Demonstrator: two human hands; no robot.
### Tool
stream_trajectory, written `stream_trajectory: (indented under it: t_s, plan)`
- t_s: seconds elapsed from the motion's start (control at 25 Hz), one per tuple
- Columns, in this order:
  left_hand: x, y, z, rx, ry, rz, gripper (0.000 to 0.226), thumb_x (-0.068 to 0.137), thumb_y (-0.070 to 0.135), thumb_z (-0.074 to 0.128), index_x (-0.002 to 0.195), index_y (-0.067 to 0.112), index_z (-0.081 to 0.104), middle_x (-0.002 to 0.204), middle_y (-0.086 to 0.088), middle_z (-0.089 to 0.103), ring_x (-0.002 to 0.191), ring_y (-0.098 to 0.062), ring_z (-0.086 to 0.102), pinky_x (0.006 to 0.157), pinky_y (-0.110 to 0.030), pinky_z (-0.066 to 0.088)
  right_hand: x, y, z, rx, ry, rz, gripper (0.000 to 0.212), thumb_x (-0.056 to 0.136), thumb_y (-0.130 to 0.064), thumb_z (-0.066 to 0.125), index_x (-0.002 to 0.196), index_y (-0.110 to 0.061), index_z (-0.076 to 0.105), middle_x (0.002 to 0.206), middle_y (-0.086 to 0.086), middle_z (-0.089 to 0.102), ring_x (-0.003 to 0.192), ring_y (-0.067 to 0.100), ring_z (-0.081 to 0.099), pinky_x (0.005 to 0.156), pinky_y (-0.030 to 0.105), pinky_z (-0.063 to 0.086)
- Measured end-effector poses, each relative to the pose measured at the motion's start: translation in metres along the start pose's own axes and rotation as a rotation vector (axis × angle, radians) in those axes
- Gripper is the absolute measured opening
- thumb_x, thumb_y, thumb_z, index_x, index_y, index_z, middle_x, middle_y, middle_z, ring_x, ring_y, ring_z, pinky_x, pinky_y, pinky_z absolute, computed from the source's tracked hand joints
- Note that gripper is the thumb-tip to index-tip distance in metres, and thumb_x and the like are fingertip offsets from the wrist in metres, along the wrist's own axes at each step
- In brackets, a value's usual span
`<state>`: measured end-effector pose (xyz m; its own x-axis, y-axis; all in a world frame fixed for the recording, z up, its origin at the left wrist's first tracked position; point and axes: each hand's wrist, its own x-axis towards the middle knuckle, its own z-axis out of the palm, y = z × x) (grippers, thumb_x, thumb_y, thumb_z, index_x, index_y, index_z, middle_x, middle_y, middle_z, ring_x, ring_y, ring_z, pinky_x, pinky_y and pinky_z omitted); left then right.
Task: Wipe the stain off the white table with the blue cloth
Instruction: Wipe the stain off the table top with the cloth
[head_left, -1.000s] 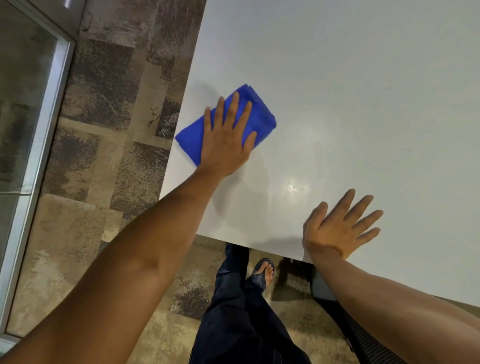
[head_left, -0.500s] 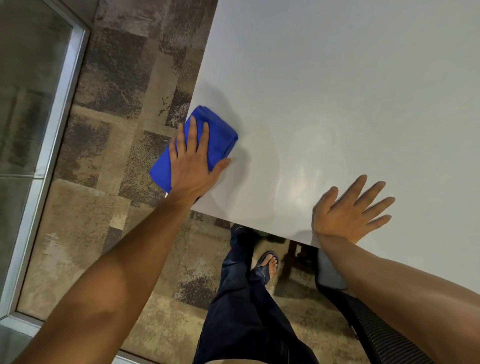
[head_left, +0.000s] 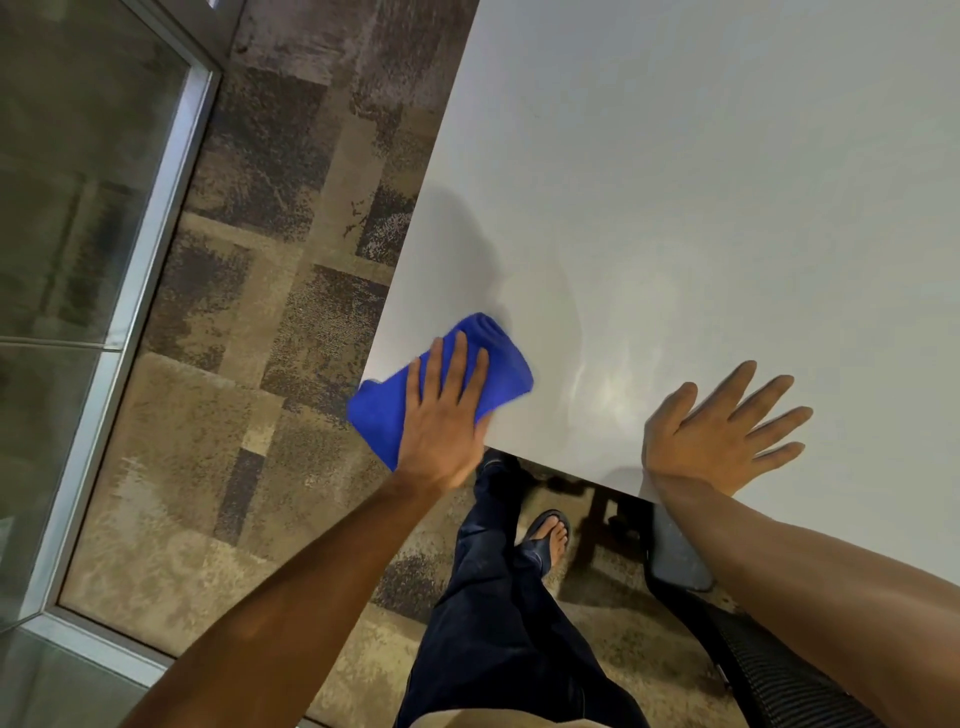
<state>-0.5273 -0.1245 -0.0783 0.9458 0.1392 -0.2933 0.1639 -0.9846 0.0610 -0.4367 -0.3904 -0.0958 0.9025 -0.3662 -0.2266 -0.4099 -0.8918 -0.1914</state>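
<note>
Blue cloth (head_left: 488, 358) under a flat left hand (head_left: 441, 421), at the near left corner of the white table (head_left: 675, 182).

Folded cloth overhangs the table's left edge; the left hand presses it with fingers straight and close together, gripping nothing. The right hand (head_left: 719, 431) lies flat on the near edge, fingers spread wide, bracing. No stain is visible; a shiny patch sits between the 2 hands. To wipe well, keep the palm flat with even pressure, overlap each pass, and steer the cloth back onto the surface. Since 1 second ago, the cloth has come nearer, from farther up the left edge to the corner.
</note>
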Motion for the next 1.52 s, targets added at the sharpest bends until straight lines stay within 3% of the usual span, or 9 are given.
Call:
stream_trajectory:
  t_s: [0.08,0.2,0.36,0.64,0.92,1.12,1.28,1.4,1.52]
  plan:
    - [-0.012,0.020,0.004,0.008,-0.041,0.165,0.077,0.094,0.043,0.051,0.158,0.019,0.015,0.167,-0.014,0.007,0.153,-0.041,0.008,0.122,-0.060,0.011,0.000,0.000,0.000,-0.008,-0.005,0.001,0.071,0.104,-0.053,0.024,0.165,-0.022,0.006,0.173,0.013,0.000,0.157,0.047,-0.003,0.121,0.071,0.003]
    - [-0.018,0.052,0.008,0.032,-0.048,0.370,0.077,0.096,0.050,0.046,0.159,0.022,0.012,0.168,-0.012,0.005,0.153,-0.041,0.004,0.121,-0.062,0.009,0.001,-0.001,-0.002,-0.028,-0.015,0.016,0.072,0.103,-0.054,0.024,0.165,-0.022,0.006,0.173,0.012,0.000,0.157,0.046,-0.002,0.122,0.069,0.003]
    - [-0.003,0.089,0.006,0.004,-0.066,0.463,0.078,0.097,0.043,0.046,0.160,0.024,0.005,0.168,-0.009,-0.001,0.153,-0.039,-0.005,0.121,-0.062,0.005,0.003,-0.001,-0.002,-0.022,-0.017,0.021,0.072,0.101,-0.051,0.029,0.165,-0.020,0.013,0.173,0.014,0.004,0.157,0.047,0.000,0.122,0.069,0.005]
    - [0.036,0.094,-0.004,0.015,-0.039,0.485,0.070,0.100,0.041,0.036,0.160,0.024,0.005,0.168,-0.010,0.000,0.153,-0.043,-0.003,0.119,-0.065,0.003,0.002,0.000,-0.001,-0.035,-0.011,0.017,0.071,0.103,-0.054,0.026,0.165,-0.021,0.013,0.173,0.013,0.004,0.157,0.047,0.001,0.122,0.069,0.006]
    - [0.150,0.085,-0.035,0.081,0.106,0.428,0.065,0.103,0.048,0.028,0.160,0.023,0.009,0.168,-0.010,0.007,0.153,-0.042,0.006,0.119,-0.063,0.010,0.000,-0.001,-0.003,-0.055,-0.011,0.034,0.072,0.103,-0.052,0.027,0.165,-0.021,0.012,0.173,0.012,0.002,0.157,0.045,-0.001,0.123,0.067,0.004]
    - [0.221,0.059,-0.060,0.010,0.125,0.281,0.067,0.099,0.059,0.026,0.158,0.027,0.019,0.167,-0.011,0.012,0.152,-0.043,0.011,0.120,-0.062,0.011,0.000,-0.003,-0.005,-0.083,-0.025,0.043,0.072,0.102,-0.053,0.023,0.165,-0.021,0.009,0.174,0.012,-0.001,0.158,0.044,-0.004,0.124,0.066,0.003]
    - [0.237,0.030,-0.079,0.034,0.123,0.386,0.071,0.094,0.071,0.031,0.156,0.035,0.026,0.166,-0.019,0.009,0.147,-0.052,0.014,0.118,-0.064,0.013,-0.001,-0.004,-0.006,-0.072,-0.023,0.040,0.072,0.102,-0.053,0.023,0.165,-0.021,0.009,0.174,0.011,-0.001,0.158,0.044,-0.005,0.124,0.066,0.002]
    - [0.233,-0.011,-0.083,0.002,0.103,0.263,0.063,0.099,0.054,0.037,0.157,0.031,0.025,0.166,-0.023,0.003,0.146,-0.053,0.015,0.119,-0.060,0.017,-0.001,-0.004,-0.006,-0.073,-0.015,0.041,0.072,0.102,-0.053,0.024,0.165,-0.022,0.009,0.174,0.011,-0.001,0.158,0.044,-0.005,0.124,0.066,0.002]
    - [0.215,-0.049,-0.077,-0.102,0.074,0.251,0.058,0.102,0.030,0.044,0.157,0.020,0.027,0.166,-0.020,0.004,0.151,-0.045,0.006,0.124,-0.054,0.007,-0.002,-0.004,-0.005,-0.063,-0.015,0.035,0.072,0.102,-0.053,0.025,0.165,-0.022,0.009,0.174,0.011,-0.001,0.157,0.044,-0.005,0.123,0.066,0.002]
